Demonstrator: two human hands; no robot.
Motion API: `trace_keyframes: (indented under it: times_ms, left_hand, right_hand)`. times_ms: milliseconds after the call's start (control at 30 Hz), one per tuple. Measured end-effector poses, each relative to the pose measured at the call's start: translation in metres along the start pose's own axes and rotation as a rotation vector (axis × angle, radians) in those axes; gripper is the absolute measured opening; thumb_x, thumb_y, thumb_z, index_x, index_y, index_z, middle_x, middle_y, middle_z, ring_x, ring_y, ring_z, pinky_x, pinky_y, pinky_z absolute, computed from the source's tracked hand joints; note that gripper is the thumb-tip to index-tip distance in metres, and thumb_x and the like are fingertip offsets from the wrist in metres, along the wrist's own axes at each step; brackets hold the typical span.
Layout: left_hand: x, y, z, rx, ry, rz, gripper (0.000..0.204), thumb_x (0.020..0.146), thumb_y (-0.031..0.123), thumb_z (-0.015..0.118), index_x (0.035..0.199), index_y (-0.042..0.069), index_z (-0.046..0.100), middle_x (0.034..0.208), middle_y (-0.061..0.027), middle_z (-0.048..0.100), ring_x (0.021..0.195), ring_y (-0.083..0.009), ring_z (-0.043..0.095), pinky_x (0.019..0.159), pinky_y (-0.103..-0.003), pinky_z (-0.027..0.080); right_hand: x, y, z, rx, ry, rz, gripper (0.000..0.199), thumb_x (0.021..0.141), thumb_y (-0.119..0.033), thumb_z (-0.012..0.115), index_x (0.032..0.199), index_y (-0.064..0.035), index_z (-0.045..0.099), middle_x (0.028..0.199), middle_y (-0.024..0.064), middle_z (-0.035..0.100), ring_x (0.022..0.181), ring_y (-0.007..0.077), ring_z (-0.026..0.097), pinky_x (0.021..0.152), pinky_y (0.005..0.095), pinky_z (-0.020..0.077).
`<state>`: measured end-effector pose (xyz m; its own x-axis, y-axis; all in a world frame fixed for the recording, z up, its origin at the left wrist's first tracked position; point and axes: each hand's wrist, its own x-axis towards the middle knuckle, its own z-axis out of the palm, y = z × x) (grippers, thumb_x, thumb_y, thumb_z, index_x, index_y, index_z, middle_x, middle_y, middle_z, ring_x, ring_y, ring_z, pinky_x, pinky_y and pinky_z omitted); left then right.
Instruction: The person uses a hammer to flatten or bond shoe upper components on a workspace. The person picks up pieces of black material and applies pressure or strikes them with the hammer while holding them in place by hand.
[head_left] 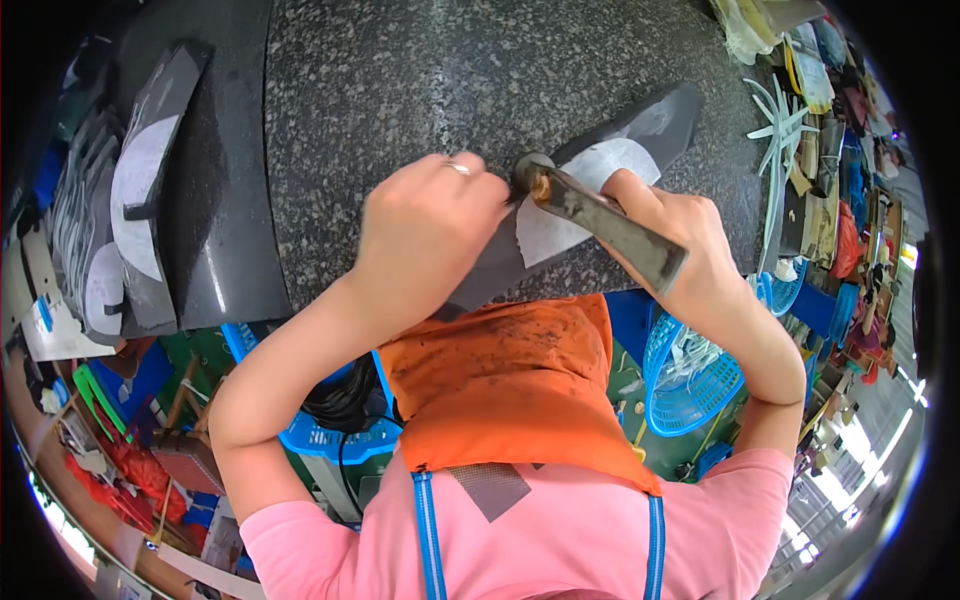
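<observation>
My right hand (690, 235) is closed round a hammer (620, 235), its worn metal end beside my left fingertips. Below it on the speckled stone slab (360, 90) lies a dark flat piece (665, 115), leather-like, bearing a white rounded patch (630, 155). The piece runs slantwise from the upper right down to the slab's near edge. My left hand (425, 225), a ring on one finger, is closed in a pinch at the piece's left edge, beside the patch. Its fingertips are partly hidden, but dark material shows at them.
Similar dark pieces with white patches (150, 185) lie stacked at the left. Pale strips (780, 130) hang over the slab's right side. Blue plastic baskets (690, 375) stand below the near edge, one holding pale scraps. An orange apron (510, 390) touches that edge.
</observation>
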<state>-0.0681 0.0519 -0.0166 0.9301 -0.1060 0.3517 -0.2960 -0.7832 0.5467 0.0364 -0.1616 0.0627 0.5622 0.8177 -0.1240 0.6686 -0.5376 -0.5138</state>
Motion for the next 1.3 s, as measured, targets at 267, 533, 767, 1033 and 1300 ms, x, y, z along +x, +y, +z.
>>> trace_keyframes:
  times_ms: [267, 533, 767, 1033, 1300]
  left_hand:
    - [-0.028, 0.002, -0.013, 0.121, -0.070, 0.160, 0.020, 0.074, 0.001, 0.068, 0.094, 0.001, 0.067, 0.091, -0.0074, 0.063, 0.077, -0.0250, 0.062, 0.063, -0.035, 0.051]
    - [-0.033, -0.005, -0.025, 0.022, -0.010, -0.003, 0.026, 0.065, -0.001, 0.076, 0.089, 0.006, 0.067, 0.091, -0.0075, 0.063, 0.079, -0.0269, 0.063, 0.066, -0.037, 0.052]
    - [-0.046, -0.001, -0.027, 0.025, 0.088, -0.197, 0.028, 0.062, 0.006, 0.081, 0.084, 0.007, 0.064, 0.086, -0.0063, 0.062, 0.080, -0.0274, 0.058, 0.069, -0.037, 0.047]
    - [-0.068, 0.003, -0.009, 0.256, 0.223, 0.041, 0.027, 0.067, 0.007, 0.079, 0.091, 0.003, 0.068, 0.093, -0.0064, 0.062, 0.082, -0.0249, 0.061, 0.068, -0.037, 0.052]
    - [-0.044, 0.038, -0.044, 0.199, -0.205, -0.246, 0.057, 0.065, 0.018, 0.083, 0.115, 0.000, 0.061, 0.113, -0.0152, 0.058, 0.103, -0.0344, 0.058, 0.084, -0.042, 0.051]
  right_hand:
    - [0.008, -0.008, -0.001, -0.043, -0.093, -0.004, 0.019, 0.088, -0.017, 0.065, 0.098, -0.0062, 0.054, 0.066, 0.0128, 0.057, 0.061, 0.0351, 0.060, 0.052, 0.0412, 0.0455]
    - [0.012, -0.016, 0.014, -0.091, -0.125, -0.114, 0.020, 0.088, -0.020, 0.065, 0.089, -0.0067, 0.051, 0.065, 0.0101, 0.058, 0.058, 0.0317, 0.062, 0.049, 0.0409, 0.0470]
    - [0.016, -0.014, 0.020, -0.046, -0.083, -0.109, 0.024, 0.087, -0.025, 0.065, 0.090, -0.0073, 0.049, 0.060, 0.0114, 0.059, 0.056, 0.0333, 0.063, 0.046, 0.0436, 0.0483]
    - [0.016, -0.023, 0.029, -0.018, 0.025, -0.165, 0.025, 0.090, -0.031, 0.063, 0.088, -0.0079, 0.053, 0.058, 0.0103, 0.058, 0.052, 0.0333, 0.061, 0.044, 0.0436, 0.0482]
    - [0.008, 0.006, 0.007, 0.363, 0.310, -0.016, 0.035, 0.086, -0.006, 0.068, 0.119, -0.0013, 0.056, 0.101, 0.0115, 0.066, 0.087, 0.0219, 0.068, 0.078, 0.0324, 0.0532]
